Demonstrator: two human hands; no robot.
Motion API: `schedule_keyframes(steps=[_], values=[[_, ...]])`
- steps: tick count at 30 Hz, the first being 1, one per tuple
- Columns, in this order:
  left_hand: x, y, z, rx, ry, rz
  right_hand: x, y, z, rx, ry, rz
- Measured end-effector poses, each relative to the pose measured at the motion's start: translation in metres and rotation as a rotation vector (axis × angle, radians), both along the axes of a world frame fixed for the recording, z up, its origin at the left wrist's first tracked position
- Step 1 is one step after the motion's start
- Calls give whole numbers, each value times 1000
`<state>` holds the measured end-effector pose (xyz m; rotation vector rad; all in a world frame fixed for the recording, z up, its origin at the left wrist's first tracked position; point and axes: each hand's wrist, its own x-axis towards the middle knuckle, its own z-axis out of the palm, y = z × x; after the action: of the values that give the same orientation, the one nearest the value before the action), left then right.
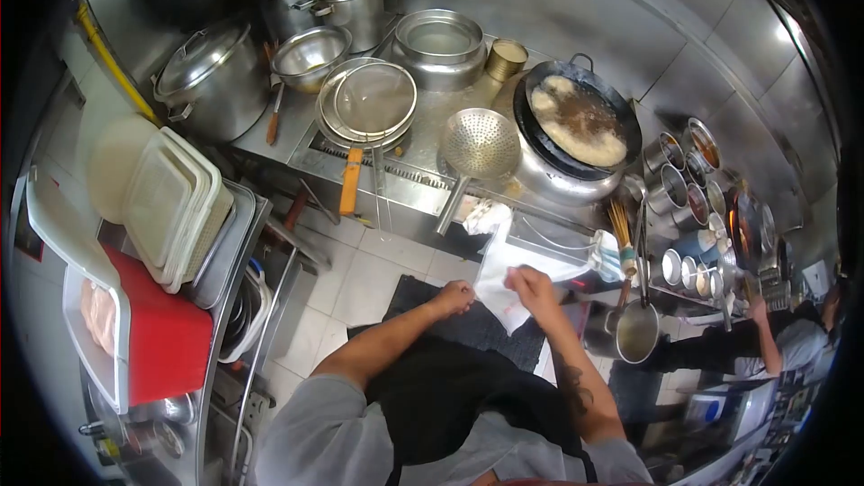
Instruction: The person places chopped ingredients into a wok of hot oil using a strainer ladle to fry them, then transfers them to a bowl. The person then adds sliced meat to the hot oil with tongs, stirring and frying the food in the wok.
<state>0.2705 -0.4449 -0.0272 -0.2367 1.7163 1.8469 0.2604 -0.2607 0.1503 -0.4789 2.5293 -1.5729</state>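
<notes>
My left hand [454, 298] is closed, its curled fingers at the left edge of a white cloth [497, 281]. Whether it pinches the cloth or anything else, I cannot tell. Across from it, my right hand [532, 289] is curled into a fist that overlaps the cloth's right side, and its grip is hidden. The cloth hangs down at the stove's front edge, its lower corner pointing at the floor mat. Just beyond lies a perforated ladle [481, 146], handle toward me. Behind it to the right, pale battered pieces [576, 130] bubble in oil in a black wok [631, 119].
Round strainers [370, 99] and lidded pots [211, 76] stand at the left of the stove. A red container [166, 328] and stacked white trays [171, 202] fill the left side. A bamboo brush [621, 225] and saucepan [638, 333] are right; another person [774, 342] works farther right.
</notes>
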Motion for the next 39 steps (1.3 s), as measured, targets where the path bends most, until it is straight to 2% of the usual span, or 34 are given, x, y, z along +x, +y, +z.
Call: schedule_keyframes(steps=[2,4,6,8,10,12,14,16,17,19,22,25,28,30,32,34,36,37,38,39], values=[[3,-18,8,0,58,15,-10,-56,14,-305,-159,-1],[1,-42,0,-162,189,-128,-30,-100,0,-375,-145,121],[2,-75,12,-191,184,-128,-54,-144,-29,-311,-77,128],[6,-117,20,-156,47,-18,-76,-184,-60,-213,-48,87],[12,-167,13,-85,22,78,-86,-218,-67,-114,-34,48],[24,-213,14,-74,-11,202,-95,-247,-66,-133,-434,-28],[39,-257,-1,-88,-70,334,-107,-266,-86,-92,-442,-23],[55,-293,-7,-93,-144,463,-111,-280,-83,-301,-899,-54],[62,-307,-7,-92,-145,458,-114,-287,-83,-302,-899,-59],[74,-327,-7,-137,-196,582,-120,-297,-85,-453,-1162,70],[80,-340,-7,-113,-219,643,-121,-307,-79,-552,-1245,129],[77,-345,-15,-134,-243,636,-125,-310,-61,-714,-1067,44],[73,-348,-24,-165,-221,598,-127,-290,8,-796,-884,-19],[72,-352,-34,-185,-194,576,-128,-261,32,-901,-898,4],[72,-355,-39,-211,-209,612,-120,-220,64,-816,-770,-19],[76,-356,-46,-211,-219,630,-124,-159,69,-570,-520,-57],[85,-361,-58,-216,-232,658,-110,-91,119,69,-192,-257],[90,-361,-65,-207,-263,685,-103,-50,139,286,35,-182],[94,-361,-73,-197,-295,712,-85,-25,178,399,18,-239],[99,-359,-80,-192,-292,711,-80,11,191,529,177,-226]])
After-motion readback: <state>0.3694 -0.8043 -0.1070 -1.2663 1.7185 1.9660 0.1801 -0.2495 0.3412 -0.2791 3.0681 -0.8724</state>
